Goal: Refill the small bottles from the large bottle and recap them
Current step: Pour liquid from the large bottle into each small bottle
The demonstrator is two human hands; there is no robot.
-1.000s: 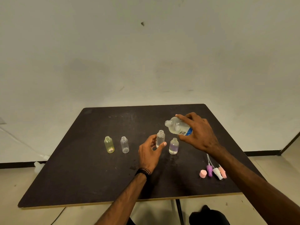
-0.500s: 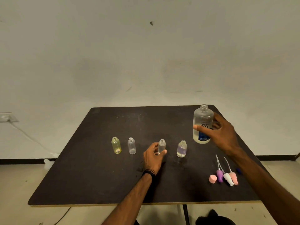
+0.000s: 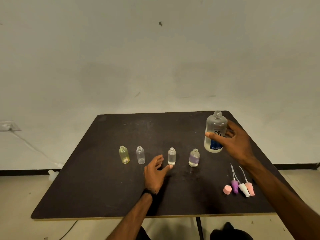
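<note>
right hand (image 3: 237, 144) wraps the uncapped large bottle (image 3: 215, 132); left hand (image 3: 155, 172), spread, sits beside 1 small bottle (image 3: 172, 156). a nudge tips either, spilling liquid.

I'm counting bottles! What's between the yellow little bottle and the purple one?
In the head view, two clear small bottles stand between the yellow bottle and the purple bottle: one beside the yellow, another nearer the purple.

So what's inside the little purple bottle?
The purple bottle holds clear liquid, purple-tinted through its wall, reaching roughly its shoulder. Its mouth is open, no cap. The exact level is hard to see.
</note>
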